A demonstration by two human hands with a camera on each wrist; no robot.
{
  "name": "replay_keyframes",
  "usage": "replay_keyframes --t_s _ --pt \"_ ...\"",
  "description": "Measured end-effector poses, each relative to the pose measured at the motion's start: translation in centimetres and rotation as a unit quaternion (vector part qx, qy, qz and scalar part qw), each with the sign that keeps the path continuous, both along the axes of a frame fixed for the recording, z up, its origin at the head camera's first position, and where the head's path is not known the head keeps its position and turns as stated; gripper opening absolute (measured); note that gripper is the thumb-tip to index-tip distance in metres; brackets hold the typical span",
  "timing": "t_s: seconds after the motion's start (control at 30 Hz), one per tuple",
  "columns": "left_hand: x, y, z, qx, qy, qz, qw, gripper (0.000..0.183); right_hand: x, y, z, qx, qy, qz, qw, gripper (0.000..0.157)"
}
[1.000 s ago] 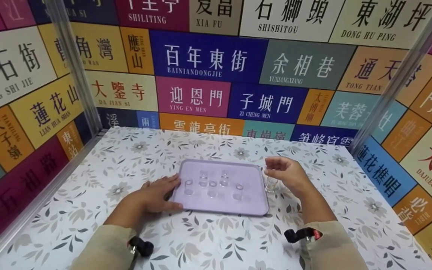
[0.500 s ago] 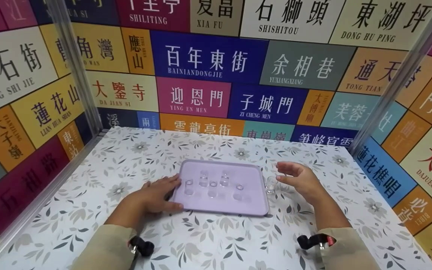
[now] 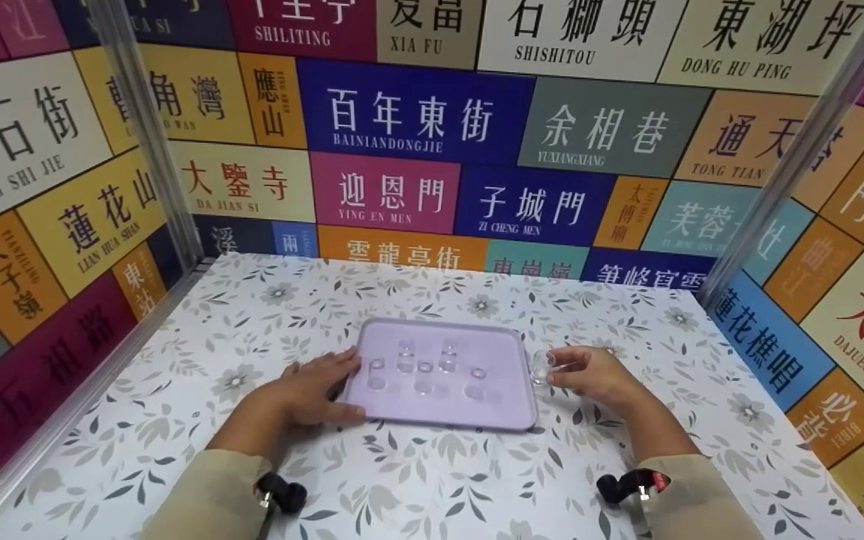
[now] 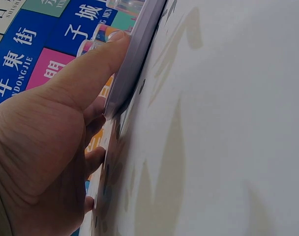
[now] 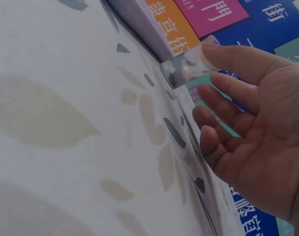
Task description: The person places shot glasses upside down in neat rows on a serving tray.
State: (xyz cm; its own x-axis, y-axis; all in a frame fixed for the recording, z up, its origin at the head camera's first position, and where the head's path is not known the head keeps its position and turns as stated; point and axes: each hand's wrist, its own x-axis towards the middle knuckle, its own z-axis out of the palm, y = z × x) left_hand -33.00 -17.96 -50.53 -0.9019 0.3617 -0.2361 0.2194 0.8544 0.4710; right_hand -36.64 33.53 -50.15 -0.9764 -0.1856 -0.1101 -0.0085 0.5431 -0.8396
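A lilac tray [image 3: 402,411] lies on the table, with several small clear glasses [image 3: 475,384] standing on it. My left hand [image 3: 312,391] rests at the tray's left end, fingers fairly straight along its side. In the left wrist view the thumb [image 4: 98,64] lies against the tray rim [image 4: 132,64]. Just off the tray's right edge stands another small clear glass [image 3: 541,367]. My right hand [image 3: 595,375] pinches that glass near its top. In the right wrist view the thumb is at the rim of the glass [image 5: 181,68], and the other fingers are loosely bent below.
The table [image 3: 432,487] has a white cover with a grey leaf and flower print. Behind and beside it rise panels [image 3: 417,112] with coloured sign blocks, joined by clear corner posts [image 3: 777,180]. Each sleeve end carries a small black camera [image 3: 631,487].
My right hand first drew away rightward from the glass beside the tray, then came back down to it and now pinches it. The left hand and the tray have stayed put.
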Motion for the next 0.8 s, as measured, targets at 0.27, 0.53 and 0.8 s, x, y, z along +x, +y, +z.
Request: replay_keyframes --t_s 0.27,0.53,0.8 --pt "-0.1 0.0 0.1 -0.004 -0.003 -0.001 1.0000 0.110 -0.3 -0.3 -0.9 0.038 0.017 0.006 0.999 0.054" --pt "-0.2 -0.2 -0.2 -0.005 0.007 -0.008 0.9999 0.108 -0.4 -0.9 -1.5 0.120 0.045 0.012 0.992 0.055" --pt "-0.1 -0.3 -0.3 -0.002 0.009 -0.009 0.9999 0.108 -0.3 -1.2 -1.6 0.131 0.055 0.002 0.990 0.043"
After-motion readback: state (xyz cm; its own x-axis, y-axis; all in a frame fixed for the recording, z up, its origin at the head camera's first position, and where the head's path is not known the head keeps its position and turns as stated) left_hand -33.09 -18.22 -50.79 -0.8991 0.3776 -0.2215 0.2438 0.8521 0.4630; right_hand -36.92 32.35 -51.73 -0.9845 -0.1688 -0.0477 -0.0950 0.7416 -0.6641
